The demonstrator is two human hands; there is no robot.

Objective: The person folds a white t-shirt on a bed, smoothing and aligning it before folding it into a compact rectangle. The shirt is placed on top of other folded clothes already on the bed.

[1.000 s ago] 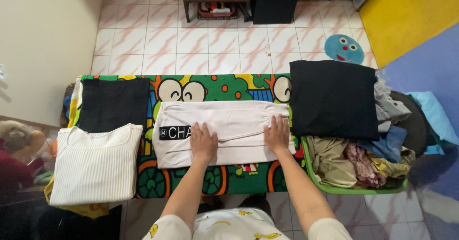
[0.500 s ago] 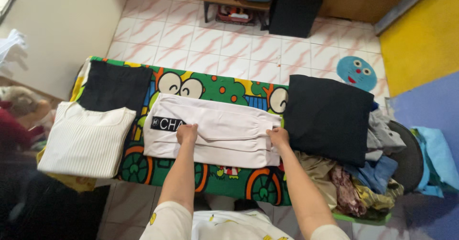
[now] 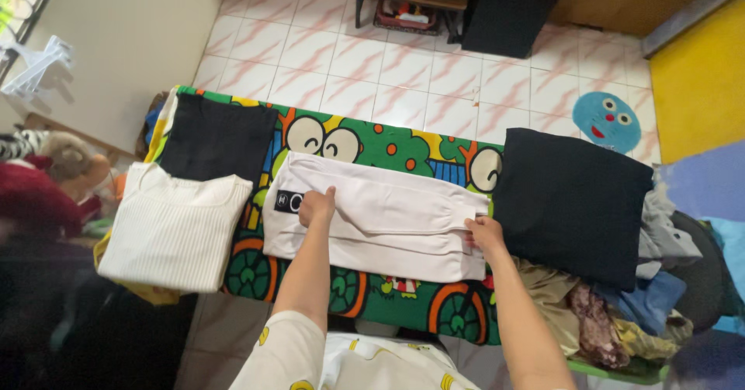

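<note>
Nearest the viewer, two bare forearms reach over a cartoon-print cloth (image 3: pixel 365 145) that covers the table. The left hand (image 3: pixel 317 206) rests on the left part of a folded pale pink garment (image 3: pixel 380 218), fingers curled together over a fold beside a black label (image 3: pixel 287 201). The right hand (image 3: pixel 486 233) grips the garment's right edge, fingers closed on the fabric. To the left lie a white ribbed top (image 3: pixel 171 231) and a black garment (image 3: pixel 217 138); to the right, a folded black cloth (image 3: pixel 570 204) over mixed laundry (image 3: pixel 613 320). Beyond lies the tiled floor (image 3: pixel 403 72).
</note>
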